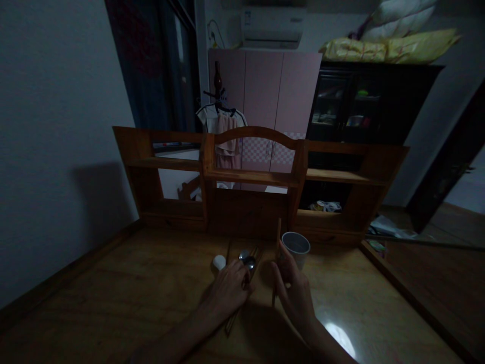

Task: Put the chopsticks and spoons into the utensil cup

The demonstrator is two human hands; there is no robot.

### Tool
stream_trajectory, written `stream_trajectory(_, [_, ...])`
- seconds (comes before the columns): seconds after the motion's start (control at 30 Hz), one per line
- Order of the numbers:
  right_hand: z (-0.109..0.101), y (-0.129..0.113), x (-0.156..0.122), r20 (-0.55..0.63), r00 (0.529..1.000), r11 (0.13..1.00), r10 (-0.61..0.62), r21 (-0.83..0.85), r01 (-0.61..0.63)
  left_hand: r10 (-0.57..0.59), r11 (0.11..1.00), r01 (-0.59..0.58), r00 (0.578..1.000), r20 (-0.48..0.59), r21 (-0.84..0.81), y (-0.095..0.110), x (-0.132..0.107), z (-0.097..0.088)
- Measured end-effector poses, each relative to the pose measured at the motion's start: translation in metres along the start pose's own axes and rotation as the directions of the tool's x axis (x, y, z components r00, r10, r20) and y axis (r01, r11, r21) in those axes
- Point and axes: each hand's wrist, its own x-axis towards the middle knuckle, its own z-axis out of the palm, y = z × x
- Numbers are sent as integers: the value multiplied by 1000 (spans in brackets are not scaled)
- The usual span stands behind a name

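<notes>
Chopstick (279, 237) stands near upright, pinched in the right hand (293, 293), just left of the cup (296, 248) on the bench (151, 283). Left hand (227, 289) lies over the spoons (247, 259) and loose sticks (232, 323); can't tell whether it grips them. Small white lump (219, 262) sits just beside it.

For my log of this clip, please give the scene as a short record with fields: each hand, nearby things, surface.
left hand: lies with curled fingers at the metal spoons; grip unclear
right hand: holds a chopstick upright
beside right hand: pale cup, upright
beside left hand: small white round thing
surface: wooden table, dim light
</notes>
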Motion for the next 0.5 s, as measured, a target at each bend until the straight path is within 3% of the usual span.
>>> stream_trajectory(0.2, [2,1,0,-45,996,997,-73,-3,73,78,995,-72,994,80,-72,6,-2,7])
stream_trajectory(0.3, [0,-2,0,-87,991,995,-101,-12,100,50,997,-44,994,102,-61,6,-1,14])
stream_trajectory(0.4, [-3,-4,1,-117,986,993,-115,-15,114,-92,985,113,982,162,-129,-1,5,9])
stream_trajectory(0.5, [-4,-3,2,-127,987,995,-101,6,102,-252,894,321,937,243,-314,-10,21,-13])
